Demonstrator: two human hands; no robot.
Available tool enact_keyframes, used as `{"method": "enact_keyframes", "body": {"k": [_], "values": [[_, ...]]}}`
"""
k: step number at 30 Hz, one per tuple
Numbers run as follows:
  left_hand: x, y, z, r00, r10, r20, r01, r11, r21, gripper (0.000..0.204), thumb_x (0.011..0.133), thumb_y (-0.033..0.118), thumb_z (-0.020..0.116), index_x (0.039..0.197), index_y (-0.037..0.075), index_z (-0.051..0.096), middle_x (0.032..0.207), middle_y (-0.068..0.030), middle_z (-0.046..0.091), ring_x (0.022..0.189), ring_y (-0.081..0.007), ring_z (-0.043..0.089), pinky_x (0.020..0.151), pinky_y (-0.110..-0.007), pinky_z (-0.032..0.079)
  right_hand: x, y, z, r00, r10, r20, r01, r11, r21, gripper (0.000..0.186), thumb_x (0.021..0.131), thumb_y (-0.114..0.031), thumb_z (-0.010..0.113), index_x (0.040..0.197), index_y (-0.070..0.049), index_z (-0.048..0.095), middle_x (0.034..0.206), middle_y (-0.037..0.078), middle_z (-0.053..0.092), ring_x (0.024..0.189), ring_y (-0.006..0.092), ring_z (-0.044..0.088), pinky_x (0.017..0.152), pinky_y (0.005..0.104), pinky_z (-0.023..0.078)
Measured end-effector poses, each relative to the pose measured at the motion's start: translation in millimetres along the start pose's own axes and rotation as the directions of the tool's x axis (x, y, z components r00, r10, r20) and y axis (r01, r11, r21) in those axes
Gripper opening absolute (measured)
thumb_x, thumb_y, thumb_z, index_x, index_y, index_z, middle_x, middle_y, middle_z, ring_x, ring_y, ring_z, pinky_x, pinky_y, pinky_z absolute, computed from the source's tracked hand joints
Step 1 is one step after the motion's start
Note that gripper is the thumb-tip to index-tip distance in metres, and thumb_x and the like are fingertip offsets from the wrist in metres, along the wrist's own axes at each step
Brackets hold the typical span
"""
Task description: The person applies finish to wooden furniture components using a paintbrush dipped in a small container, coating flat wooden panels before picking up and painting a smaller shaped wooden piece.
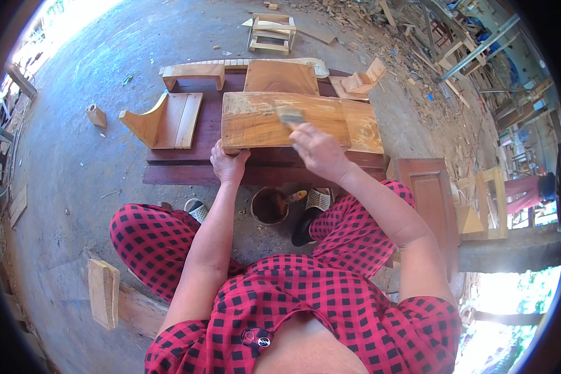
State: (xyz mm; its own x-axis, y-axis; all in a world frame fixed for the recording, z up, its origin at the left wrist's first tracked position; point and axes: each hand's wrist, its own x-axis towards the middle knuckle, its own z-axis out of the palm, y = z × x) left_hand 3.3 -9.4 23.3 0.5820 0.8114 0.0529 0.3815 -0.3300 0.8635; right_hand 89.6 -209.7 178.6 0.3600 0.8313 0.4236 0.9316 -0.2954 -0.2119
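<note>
A flat paintbrush [290,115] is gripped in my right hand [319,151]. Its bristles meet the top face of a long wooden piece [255,129], which looks wet and glossy in places and pale in others. My left hand [229,163] is closed on the near left corner of that piece, fingertips partly hidden beneath its edge. The piece lies across a dark red-brown wooden panel [187,174]. Between my feet stands a pot [269,206] with dark content, and another brush's handle [297,196] sticks out over its rim.
More wooden parts share the panel: a curved bracket [159,121], a low bench-like piece [193,75], a flat board [280,76] and an angled piece [359,82]. A small wooden stool-like frame [272,32] stands beyond. At right leans a panelled door [424,187]; scrap wood litters the floor.
</note>
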Motion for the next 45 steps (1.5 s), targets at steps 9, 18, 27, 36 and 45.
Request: {"method": "enact_keyframes", "body": {"k": [9,18,27,36,45], "values": [[0,-2,1,1.000,0.012,-0.017,-0.012,1.000,-0.002,0.066,0.056,0.032,0.079,0.114,0.013,0.053,0.109,-0.0121,0.055,0.107,-0.0354,0.049,0.090,-0.046,0.042,11,50,-3,0.976,0.215,0.020,-0.211,0.970,-0.117,0.021,0.084,-0.014,0.055,0.104,-0.008,0.058,0.108,0.012,0.059,0.091,0.0322,0.061,0.074,0.0426,0.051],[3,-11,3,0.996,0.071,-0.061,-0.071,0.997,-0.001,0.067,0.055,0.037,0.080,0.112,0.012,0.055,0.110,-0.0117,0.057,0.108,-0.0336,0.050,0.093,-0.043,0.043,4,35,-34,0.924,0.378,-0.052,-0.376,0.926,0.040,0.015,0.082,-0.017,0.061,0.091,-0.005,0.066,0.086,0.013,0.064,0.079,0.0269,0.063,0.070,0.0357,0.049],[2,-8,1,0.999,0.017,-0.048,-0.016,1.000,0.019,0.066,0.057,0.040,0.079,0.112,0.012,0.057,0.113,-0.0107,0.056,0.109,-0.0318,0.050,0.093,-0.042,0.042,-16,-68,-17,0.854,0.346,0.390,-0.515,0.672,0.532,0.010,0.079,-0.007,0.060,0.081,0.002,0.064,0.070,0.004,0.062,0.066,0.0076,0.056,0.061,0.0242,0.045],[1,-6,0,0.999,-0.027,-0.026,0.027,0.999,0.030,0.075,0.054,0.041,0.080,0.117,0.012,0.051,0.114,-0.0111,0.052,0.110,-0.0324,0.047,0.093,-0.042,0.044,-75,-47,143,0.692,0.365,0.623,-0.662,0.665,0.345,0.022,0.079,-0.018,0.063,0.088,0.002,0.065,0.071,0.015,0.066,0.065,0.0214,0.065,0.062,0.0325,0.050],[0,-5,-1,1.000,-0.018,-0.025,0.018,1.000,0.020,0.075,0.055,0.041,0.080,0.118,0.012,0.050,0.114,-0.0110,0.051,0.109,-0.0321,0.048,0.092,-0.042,0.044,-123,-57,192,0.687,0.479,0.547,-0.684,0.679,0.266,0.025,0.079,-0.021,0.057,0.093,-0.002,0.065,0.086,0.020,0.066,0.084,0.0343,0.064,0.075,0.0403,0.050]]}}
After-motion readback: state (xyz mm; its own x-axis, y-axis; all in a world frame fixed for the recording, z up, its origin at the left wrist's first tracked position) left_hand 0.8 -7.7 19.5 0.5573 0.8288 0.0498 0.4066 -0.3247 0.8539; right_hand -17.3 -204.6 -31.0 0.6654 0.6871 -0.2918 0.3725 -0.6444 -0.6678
